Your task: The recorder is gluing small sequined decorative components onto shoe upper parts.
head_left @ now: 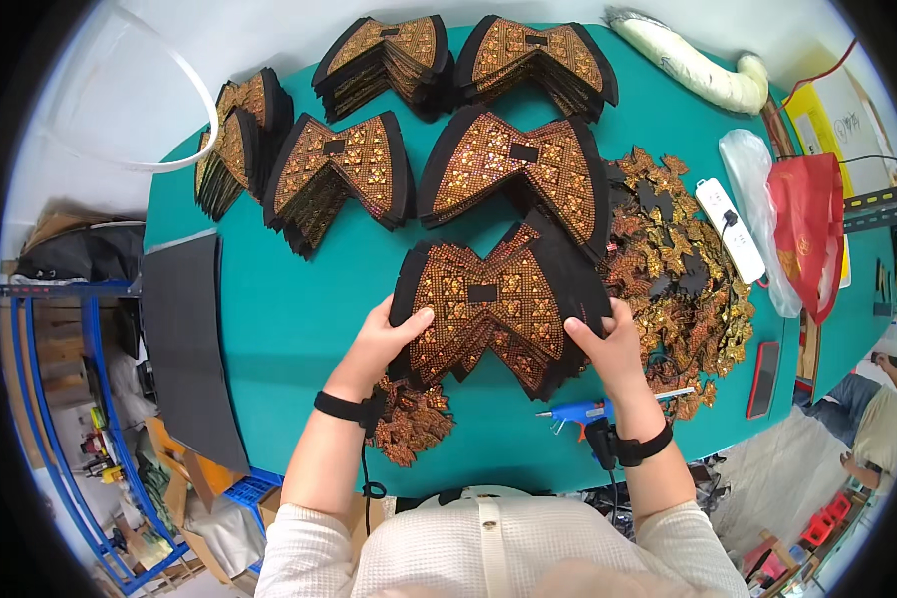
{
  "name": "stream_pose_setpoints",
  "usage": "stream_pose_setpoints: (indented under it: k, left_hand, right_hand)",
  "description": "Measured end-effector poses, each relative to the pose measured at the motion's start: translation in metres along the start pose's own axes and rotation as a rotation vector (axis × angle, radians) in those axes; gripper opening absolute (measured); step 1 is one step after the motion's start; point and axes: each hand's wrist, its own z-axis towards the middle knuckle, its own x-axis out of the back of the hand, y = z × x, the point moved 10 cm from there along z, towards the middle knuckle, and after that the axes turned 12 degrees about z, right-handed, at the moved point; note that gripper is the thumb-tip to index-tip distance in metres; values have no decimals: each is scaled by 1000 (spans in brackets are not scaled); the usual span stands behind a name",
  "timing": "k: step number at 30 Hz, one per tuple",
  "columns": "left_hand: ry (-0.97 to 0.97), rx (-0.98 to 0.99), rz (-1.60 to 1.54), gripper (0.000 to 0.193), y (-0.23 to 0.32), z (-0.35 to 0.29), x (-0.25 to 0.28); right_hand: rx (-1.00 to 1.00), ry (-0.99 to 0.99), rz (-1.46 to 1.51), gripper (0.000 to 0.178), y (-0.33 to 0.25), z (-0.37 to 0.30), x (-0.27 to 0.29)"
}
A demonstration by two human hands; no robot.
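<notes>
Between my two hands is a stack of bow-shaped black fabric pieces (523, 299) covered with gold and copper beadwork, its layers fanned unevenly at the lower edge. My left hand (384, 339) grips the stack's left side, thumb on top. On the opposite side my right hand (613, 344) holds it the same way; the fingers beneath are mostly hidden. A small heap of coppery leaf-shaped appliqués (411, 424) lies just below my left hand. Near my right wrist rests a blue glue gun (576, 412), partly covered by my arm.
Several similar bow-shaped stacks (334, 164) stand farther back on the green table (299, 329). A large pile of leaf appliqués (688, 269) spreads to the right, beside a white power strip (730, 229), a red bag (805, 234) and a phone (762, 379). Black sheets (184, 349) lie left.
</notes>
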Motion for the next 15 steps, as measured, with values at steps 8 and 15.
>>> stream_pose_setpoints:
  k: [8,15]
  left_hand:
    - [90,69,-70,43,3,-3,6]
    - [126,90,-80,42,-1,-4,8]
  right_hand:
    - [-60,-2,-59,34,38,15,24]
    - [36,-5,136,32,18,8,1]
